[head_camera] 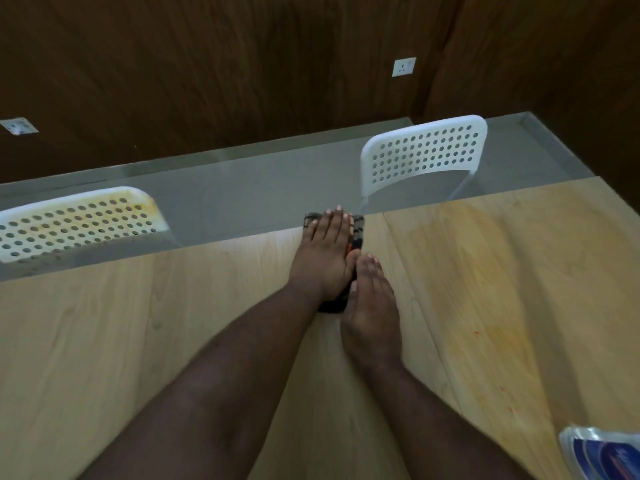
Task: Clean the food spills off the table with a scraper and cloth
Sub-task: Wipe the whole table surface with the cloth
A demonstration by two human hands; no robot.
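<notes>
Dark wood-panelled wall (242,64) at the far side with two sockets, grey floor, two white perforated chairs, left chair (76,220) with yellowish stains on its back, right chair (420,155) clean-looking. Light wood bench (138,341) fills the near half. Cloth (358,233), dark and checked, sits at the bench's far edge near the middle, mostly covered. Left hand (327,251) lies flat on top of it, fingers straight and together, palm pressing down, tips reaching the edge. Right hand (372,306) just near-right of it, also flat, fingers together, its fingertips touching the cloth's near-right side; neither hand is pinching anything, both flat. Handling call: cloth looks soft, light and folded into a pad, so it should bunch or slide unless kept under a flat palm; hold it by pressing from above, not by a corner. Orange-yellow smear (498,306) with small specks on the right part of the bench, well apart from the cloth, looks like spill not yet wiped. No scraper in view. No open containers visible; a blue and white packet (602,452) at the near-right corner is cut off by the frame, contents can't tell.
</notes>
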